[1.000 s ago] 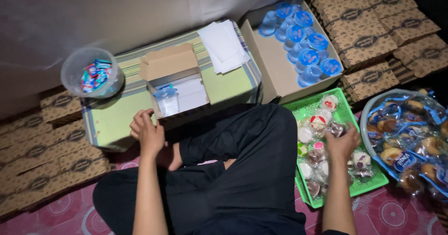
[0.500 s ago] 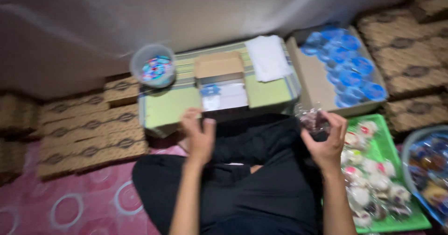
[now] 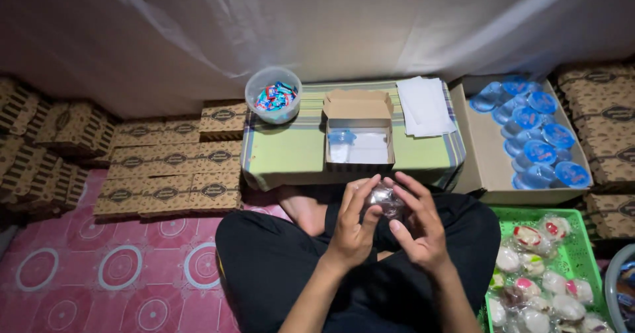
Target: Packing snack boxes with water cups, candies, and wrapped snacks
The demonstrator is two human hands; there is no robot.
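Looking down from my head, I take the small open cardboard box (image 3: 359,134) on the low table as my landmark. Just below it, over my crossed legs in black trousers (image 3: 291,260), both my hands meet around one small wrapped cake (image 3: 385,199) in clear crinkled plastic. My left hand (image 3: 354,224) is curled against the cake's left side, fingers (image 3: 362,197) pressed on the wrapper. My right hand (image 3: 418,224) closes on it from the right and from beneath, fingertips over the top. So both grips are partly closed, snug on the wrapper, with the dark cake showing between my fingers.

The box has its lid flap folded back, away from me, and holds a blue-lidded water cup (image 3: 340,139) in its left part, on white paper lining. It stands on a green striped table (image 3: 291,154). Left of the box, at the table's far corner, is a clear round tub of small sweets (image 3: 273,95). Right of the box lies a stack of white paper sheets (image 3: 425,106). Further right, off the table, a large carton (image 3: 486,164) holds many blue-lidded cups (image 3: 539,138). Below that carton, at my right knee, a green basket (image 3: 575,257) holds more wrapped cakes (image 3: 532,277). Well left of the box, flat patterned brown boxes (image 3: 165,174) lie stacked on the floor.
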